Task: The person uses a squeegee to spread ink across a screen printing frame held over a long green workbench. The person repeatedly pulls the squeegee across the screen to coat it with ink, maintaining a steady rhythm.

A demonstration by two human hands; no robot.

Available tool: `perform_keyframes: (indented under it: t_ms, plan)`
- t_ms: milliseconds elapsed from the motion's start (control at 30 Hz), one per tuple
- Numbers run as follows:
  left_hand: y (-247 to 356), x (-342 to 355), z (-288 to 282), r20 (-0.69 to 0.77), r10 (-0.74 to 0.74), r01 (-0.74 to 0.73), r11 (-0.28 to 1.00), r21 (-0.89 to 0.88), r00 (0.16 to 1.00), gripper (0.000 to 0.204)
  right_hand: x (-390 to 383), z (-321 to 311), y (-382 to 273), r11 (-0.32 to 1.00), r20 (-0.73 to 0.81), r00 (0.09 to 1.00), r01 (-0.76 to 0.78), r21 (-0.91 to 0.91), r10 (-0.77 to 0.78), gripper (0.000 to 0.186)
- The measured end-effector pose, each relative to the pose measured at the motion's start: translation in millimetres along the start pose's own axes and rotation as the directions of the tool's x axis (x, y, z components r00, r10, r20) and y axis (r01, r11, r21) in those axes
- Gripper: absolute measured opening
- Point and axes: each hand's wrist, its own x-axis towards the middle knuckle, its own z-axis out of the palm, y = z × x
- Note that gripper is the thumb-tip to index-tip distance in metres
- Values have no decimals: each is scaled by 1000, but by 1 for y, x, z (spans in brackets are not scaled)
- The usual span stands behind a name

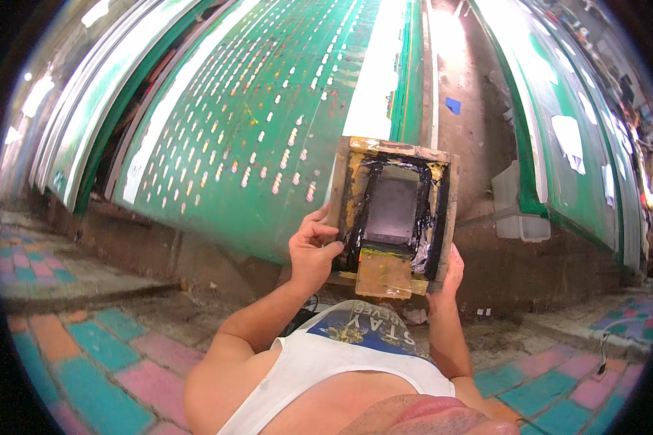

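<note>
A wooden screen-printing frame (448,210) is held up in front of my body, over the near edge of a long green table. Its window is a dark mesh (392,206), bordered by black and tan tape with glossy dark ink smears. A tan, flat squeegee-like piece (384,274) rests inside against the near side and juts over that edge. My left hand (314,250) grips the frame's left side, thumb on top and fingers curled. On the right side, near the lower corner, my right hand (450,275) is closed round the wood; its fingertips are partly hidden.
Rows of small printed marks cover the green table (218,206), with a white strip along it. A second green table (566,206) stands right, with white pieces (567,141) on it. Between them are a translucent plastic bin (522,227) and a blue scrap (453,106). Coloured paving (105,370) lies below.
</note>
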Motion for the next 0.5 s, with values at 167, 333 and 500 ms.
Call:
perform_keyframes:
  t_ms: [167, 333, 500]
  plan:
    - [-19, -47, 67, -117, 25, -15, 996, 89, 993, 26, 17, -44, -58, 992, 28, 997, -68, -110, 72, 44]
    - [-28, -63, 102, -194, 80, -58, 992, 116, 978, 18, 28, -57, -84, 993, 124, 988, -81, -83, 91, 40]
    - [-44, -54, 108, -238, 40, -43, 999, -7, 970, 11, 43, -67, -87, 982, 135, 989, -35, -185, 61, 43]
